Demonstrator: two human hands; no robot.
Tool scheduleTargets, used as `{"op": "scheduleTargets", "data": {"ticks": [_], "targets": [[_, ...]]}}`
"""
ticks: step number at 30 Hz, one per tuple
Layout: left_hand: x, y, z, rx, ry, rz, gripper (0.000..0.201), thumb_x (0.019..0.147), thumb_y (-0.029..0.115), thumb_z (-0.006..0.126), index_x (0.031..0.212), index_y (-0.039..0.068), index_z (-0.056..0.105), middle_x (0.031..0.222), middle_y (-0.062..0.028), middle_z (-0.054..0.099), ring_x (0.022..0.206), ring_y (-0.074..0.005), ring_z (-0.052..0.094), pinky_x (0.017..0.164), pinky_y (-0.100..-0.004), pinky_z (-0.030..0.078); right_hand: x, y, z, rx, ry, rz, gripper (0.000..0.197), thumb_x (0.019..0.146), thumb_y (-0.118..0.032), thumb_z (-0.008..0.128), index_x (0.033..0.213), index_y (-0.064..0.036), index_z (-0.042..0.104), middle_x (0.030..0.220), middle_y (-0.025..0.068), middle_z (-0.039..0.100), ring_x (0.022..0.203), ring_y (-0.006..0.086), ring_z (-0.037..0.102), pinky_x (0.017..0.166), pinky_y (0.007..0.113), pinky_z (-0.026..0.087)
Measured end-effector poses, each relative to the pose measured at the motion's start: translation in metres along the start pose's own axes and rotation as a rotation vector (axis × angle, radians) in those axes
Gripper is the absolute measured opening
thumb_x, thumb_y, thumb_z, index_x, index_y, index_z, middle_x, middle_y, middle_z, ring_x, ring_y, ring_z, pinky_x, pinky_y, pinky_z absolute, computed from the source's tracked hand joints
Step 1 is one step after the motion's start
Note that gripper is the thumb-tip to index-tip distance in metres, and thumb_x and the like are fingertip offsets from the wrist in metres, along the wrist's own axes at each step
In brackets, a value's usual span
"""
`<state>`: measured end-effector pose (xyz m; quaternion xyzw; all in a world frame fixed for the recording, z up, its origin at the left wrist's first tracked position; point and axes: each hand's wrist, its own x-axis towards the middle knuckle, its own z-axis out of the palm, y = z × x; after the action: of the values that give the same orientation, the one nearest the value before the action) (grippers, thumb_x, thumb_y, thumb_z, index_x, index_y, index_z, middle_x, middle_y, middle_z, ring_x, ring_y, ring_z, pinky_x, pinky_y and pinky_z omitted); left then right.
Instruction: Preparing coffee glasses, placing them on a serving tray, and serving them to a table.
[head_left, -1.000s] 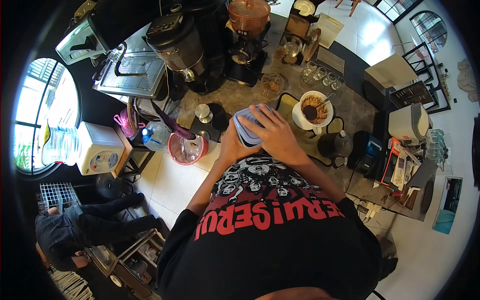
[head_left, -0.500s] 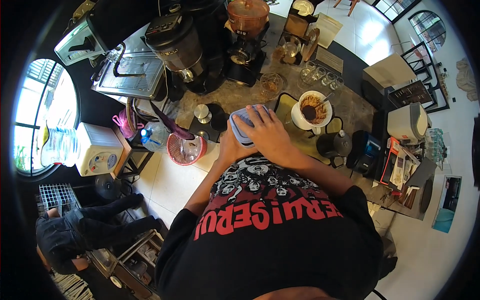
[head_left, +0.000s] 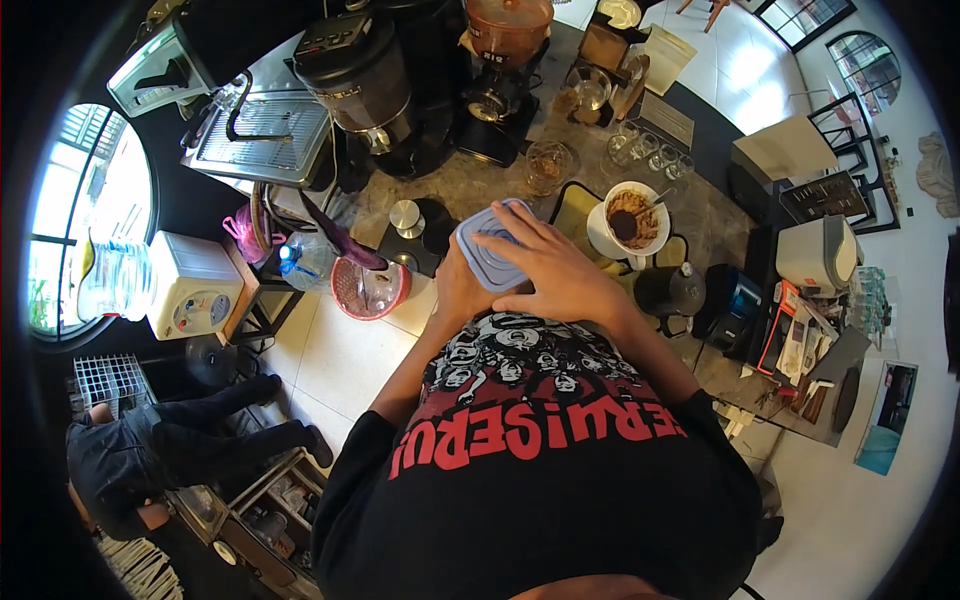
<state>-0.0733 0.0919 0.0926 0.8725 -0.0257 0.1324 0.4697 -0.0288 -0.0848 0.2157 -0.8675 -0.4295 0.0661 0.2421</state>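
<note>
A square plastic container with a blue-grey lid (head_left: 487,265) is held between my hands, just in front of my shirt. My left hand (head_left: 457,287) wraps its left side from below, fingers mostly hidden behind it. My right hand (head_left: 565,278) grips the lid, its fingers along the far right edge and the thumb at the near edge. Beyond my right hand stands a white mug (head_left: 608,238) with brown powder and a spoon (head_left: 657,199) in it. To the left of the container, a metal tamper (head_left: 405,217) rests on a dark mat.
Coffee grinders (head_left: 365,105) and an espresso machine's drip tray (head_left: 262,135) line the far left. Several small glasses (head_left: 640,150) and a glass bowl (head_left: 549,165) stand farther back. A dark kettle (head_left: 672,292) is at right. Lower left, a red basket (head_left: 345,300) and another person (head_left: 125,460).
My right fingers have slid from lying across the lid toward its far right edge, and the thumb now shows. The lid faces up toward me more. The whole view has shifted slightly.
</note>
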Motion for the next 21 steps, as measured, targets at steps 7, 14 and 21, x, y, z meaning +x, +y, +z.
{"op": "scheduleTargets", "data": {"ticks": [7,14,21], "targets": [[-0.002,-0.017,0.009,-0.177,0.004,-0.012,0.097,0.065,0.04,0.087,0.139,0.002,0.038,0.126,-0.0207,0.061,0.112,-0.0395,0.064,0.088,-0.0451,0.054,0.027,-0.021,0.006,-0.051,0.049,0.342,0.108,0.069,-0.061,0.079,0.153,-0.0109,0.036,0.154,0.0274,0.032,0.14,0.0454,0.037,0.104,0.056,0.044],[0.002,-0.001,-0.002,-0.131,-0.066,-0.147,0.094,0.066,0.039,0.086,0.139,0.003,0.039,0.127,-0.0205,0.061,0.113,-0.0388,0.064,0.09,-0.0446,0.053,0.039,-0.018,0.02,-0.12,0.055,0.371,0.1,0.069,-0.052,0.079,0.151,-0.0095,0.039,0.138,0.0279,0.042,0.121,0.0443,0.047,0.094,0.053,0.05],[0.004,0.002,-0.001,-0.115,-0.068,-0.186,0.091,0.064,0.041,0.086,0.137,0.004,0.046,0.132,-0.0193,0.056,0.118,-0.0381,0.061,0.094,-0.0458,0.051,0.037,-0.01,0.035,-0.051,0.289,0.275,0.098,0.063,-0.04,0.082,0.148,-0.0107,0.042,0.128,0.0248,0.045,0.118,0.0421,0.046,0.1,0.051,0.042]]}}
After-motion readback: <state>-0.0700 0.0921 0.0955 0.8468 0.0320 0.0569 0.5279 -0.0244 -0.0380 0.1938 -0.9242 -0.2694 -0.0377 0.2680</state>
